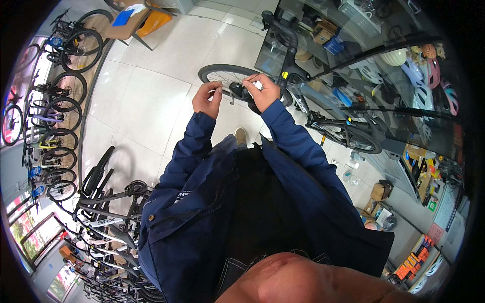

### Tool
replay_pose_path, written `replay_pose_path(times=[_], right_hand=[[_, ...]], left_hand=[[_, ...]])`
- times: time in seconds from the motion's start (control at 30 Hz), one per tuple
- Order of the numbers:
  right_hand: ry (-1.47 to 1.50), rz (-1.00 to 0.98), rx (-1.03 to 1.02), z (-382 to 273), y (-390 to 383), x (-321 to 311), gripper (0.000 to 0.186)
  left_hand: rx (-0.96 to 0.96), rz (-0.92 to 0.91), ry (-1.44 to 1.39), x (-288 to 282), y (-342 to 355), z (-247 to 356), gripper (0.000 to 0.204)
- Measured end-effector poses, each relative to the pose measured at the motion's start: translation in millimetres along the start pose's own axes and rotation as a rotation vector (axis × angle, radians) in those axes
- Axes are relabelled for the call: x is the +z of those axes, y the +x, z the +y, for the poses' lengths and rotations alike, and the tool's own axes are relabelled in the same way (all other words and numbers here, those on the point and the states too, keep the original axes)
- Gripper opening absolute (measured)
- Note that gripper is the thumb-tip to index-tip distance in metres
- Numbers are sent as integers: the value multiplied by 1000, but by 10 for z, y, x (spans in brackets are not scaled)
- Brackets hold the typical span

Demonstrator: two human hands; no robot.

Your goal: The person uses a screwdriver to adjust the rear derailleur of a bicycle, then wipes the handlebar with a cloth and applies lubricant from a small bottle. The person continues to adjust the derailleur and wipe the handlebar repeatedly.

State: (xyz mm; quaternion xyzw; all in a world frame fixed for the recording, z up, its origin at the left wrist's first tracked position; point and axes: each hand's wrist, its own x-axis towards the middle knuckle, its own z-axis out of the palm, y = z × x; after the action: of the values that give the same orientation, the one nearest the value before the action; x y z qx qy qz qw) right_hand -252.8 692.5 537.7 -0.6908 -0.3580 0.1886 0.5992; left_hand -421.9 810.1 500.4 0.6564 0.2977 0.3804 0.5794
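A road bike with black drop handlebars (290,43) stands in front of me, its front wheel (206,72) pointing left. Both my hands are raised over its near handlebar end, where a rounded black brake hood (237,91) shows between them. Left of the hood is my left hand (208,99), thumb and forefinger pinched; whatever they hold is too small to make out. My right hand (264,93) is right beside the hood, its fingers closed in a pinch. A bright white patch shows between its thumb and fingers, and I cannot tell what it is.
Glass cabinets with helmets (423,96) and boxes line the right side. Rows of bikes (67,101) stand on the left, with more packed at the lower left. A wooden chair (126,28) is at the far left. Plastic bottles (350,177) stand on the floor at right.
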Motion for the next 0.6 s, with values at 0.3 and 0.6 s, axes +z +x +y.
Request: replay_pose_path(times=[0.3,0.6], right_hand=[[43,-45,-31,64,-26,-7,11],[50,-136,-92,136,16,-37,17]], left_hand=[[45,-78,-3,29,98,204,23],[392,-487,244,296,504,629,26]])
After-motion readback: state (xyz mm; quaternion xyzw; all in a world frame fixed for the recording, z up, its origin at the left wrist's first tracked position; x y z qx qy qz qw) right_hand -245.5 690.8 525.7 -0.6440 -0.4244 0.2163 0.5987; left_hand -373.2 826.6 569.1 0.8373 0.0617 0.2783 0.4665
